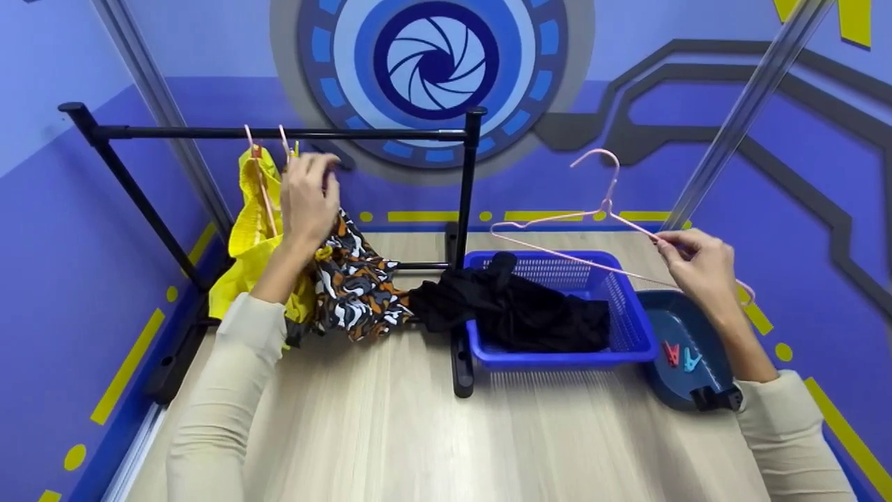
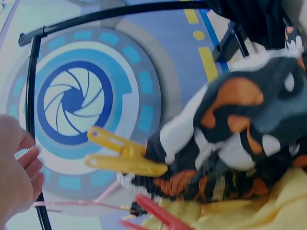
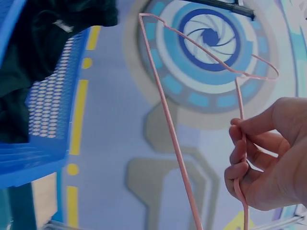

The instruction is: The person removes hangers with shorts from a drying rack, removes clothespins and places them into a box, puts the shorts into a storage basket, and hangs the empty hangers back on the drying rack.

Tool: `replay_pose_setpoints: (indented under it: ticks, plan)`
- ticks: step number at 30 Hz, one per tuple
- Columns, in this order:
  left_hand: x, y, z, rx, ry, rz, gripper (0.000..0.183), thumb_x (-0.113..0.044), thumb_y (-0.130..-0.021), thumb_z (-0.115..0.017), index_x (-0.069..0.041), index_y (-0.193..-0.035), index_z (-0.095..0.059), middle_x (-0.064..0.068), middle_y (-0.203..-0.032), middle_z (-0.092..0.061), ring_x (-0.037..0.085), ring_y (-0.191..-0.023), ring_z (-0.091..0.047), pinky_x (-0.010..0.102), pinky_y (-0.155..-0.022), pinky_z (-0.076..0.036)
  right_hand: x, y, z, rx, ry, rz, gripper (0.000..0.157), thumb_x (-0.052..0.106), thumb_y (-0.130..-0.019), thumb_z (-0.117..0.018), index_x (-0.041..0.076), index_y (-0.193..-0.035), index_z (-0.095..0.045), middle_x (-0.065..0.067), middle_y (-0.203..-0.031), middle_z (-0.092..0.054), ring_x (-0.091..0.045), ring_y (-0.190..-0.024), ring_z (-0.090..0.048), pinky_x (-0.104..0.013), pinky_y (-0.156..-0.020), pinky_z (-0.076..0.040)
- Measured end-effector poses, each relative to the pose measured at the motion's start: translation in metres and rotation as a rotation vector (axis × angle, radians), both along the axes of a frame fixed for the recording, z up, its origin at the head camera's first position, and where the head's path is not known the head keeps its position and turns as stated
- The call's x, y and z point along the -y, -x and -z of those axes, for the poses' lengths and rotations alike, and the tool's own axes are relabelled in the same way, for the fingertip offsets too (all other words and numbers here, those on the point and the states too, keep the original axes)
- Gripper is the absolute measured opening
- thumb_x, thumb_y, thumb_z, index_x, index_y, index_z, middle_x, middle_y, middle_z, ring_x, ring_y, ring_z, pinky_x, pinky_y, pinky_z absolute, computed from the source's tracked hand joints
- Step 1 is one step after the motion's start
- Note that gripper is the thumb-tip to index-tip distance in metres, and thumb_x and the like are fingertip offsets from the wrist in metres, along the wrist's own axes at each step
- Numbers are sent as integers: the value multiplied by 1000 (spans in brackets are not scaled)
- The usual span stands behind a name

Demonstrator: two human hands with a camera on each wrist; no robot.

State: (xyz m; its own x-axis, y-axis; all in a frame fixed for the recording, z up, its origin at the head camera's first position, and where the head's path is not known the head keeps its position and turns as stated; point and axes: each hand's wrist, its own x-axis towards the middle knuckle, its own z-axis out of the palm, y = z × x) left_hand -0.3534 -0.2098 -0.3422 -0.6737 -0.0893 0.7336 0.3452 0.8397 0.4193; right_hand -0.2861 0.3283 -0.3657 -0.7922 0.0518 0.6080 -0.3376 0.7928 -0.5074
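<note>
the right hand grips the pink hanger by one side, best kept hook upward, while the left hand, relaxed and seemingly empty, is near the rail.

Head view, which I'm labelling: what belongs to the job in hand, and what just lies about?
Seemingly in the job:
pink wire hanger, in the right hand
black metal rack
yellow cloth garment
patterned cloth garment
black cloth garment
blue plastic basket

Just lying by, perhaps for later:
red clip
light-blue clip
rounded dark-blue tray
</note>
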Motion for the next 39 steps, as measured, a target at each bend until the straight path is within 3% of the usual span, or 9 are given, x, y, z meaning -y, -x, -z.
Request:
replay_pose_setpoints:
  ticks: [3, 7, 12, 15, 19, 22, 28, 33, 39]
  plan:
    - [9, 4, -2, -54, 43, -78, 33, -7, -89, -56, -9, -121, -61, 10, -128, -57, 27, -121, -47, 39, -103, -36, 8, -1, -10, -8, -17, -44, 10, 8, -85, -69, 5, -90, -76, -6, -74, -62, 3, -59, -43, -11, -53, -32]
    - [19, 10, -1, -38, 136, -157, 48, -9, -91, -54, -12, -139, -47, 9, -148, -39, 26, -139, -30, 39, -116, -20, 27, 3, -18, -7, -53, -121, 10, 6, -83, -71, 5, -91, -76, -9, -78, -68, 7, -60, -47, -9, -54, -34]
    - [24, 15, 2, 20, 216, -216, 58, -10, -93, -52, -15, -148, -34, 8, -156, -26, 25, -144, -19, 40, -118, -11, 59, 16, -17, 177, -23, -245, 13, 8, -84, -70, 4, -95, -75, -15, -84, -72, 2, -63, -56, -9, -53, -41]
    - [24, 15, 1, 40, 241, -229, 58, -11, -93, -52, -14, -148, -32, 8, -156, -25, 25, -145, -18, 44, -117, -13, 78, 27, -11, 356, 99, -371, 18, 7, -86, -67, -2, -101, -72, -13, -84, -71, 0, -63, -55, -13, -53, -43]
    - [25, 14, 0, 65, 256, -223, 60, -12, -93, -53, -15, -149, -32, 7, -157, -22, 24, -146, -16, 50, -115, -17, 104, 38, -2, 631, 400, -517, 30, 5, -90, -62, -10, -115, -62, 1, -79, -66, -1, -61, -50, -16, -53, -42]
    - [26, 13, 0, 83, 264, -225, 62, -12, -92, -54, -16, -149, -30, 6, -158, -21, 24, -146, -15, 52, -113, -19, 124, 43, 0, 778, 581, -570, 36, 6, -93, -58, -10, -125, -55, 6, -81, -63, -4, -67, -50, -17, -58, -42]
    - [28, 12, 4, 93, 272, -229, 63, -12, -93, -54, -16, -150, -27, 5, -158, -19, 24, -146, -14, 51, -113, -19, 168, 43, -7, 876, 756, -660, 38, -1, -94, -46, -10, -131, -48, 0, -94, -60, -8, -81, -50, -21, -72, -41]
    - [28, 12, 3, 87, 262, -232, 64, -11, -92, -54, -16, -150, -28, 5, -158, -19, 23, -146, -14, 51, -114, -19, 203, 42, -13, 919, 897, -719, 45, -8, -93, -39, -9, -137, -41, -4, -100, -56, -10, -84, -50, -21, -73, -41]
    - [27, 12, 2, 71, 245, -218, 61, -11, -92, -55, -17, -149, -32, 4, -157, -22, 24, -145, -17, 51, -113, -20, 235, 49, -18, 969, 1059, -771, 47, -11, -93, -42, -8, -140, -37, -6, -96, -59, -12, -85, -54, -17, -71, -46]
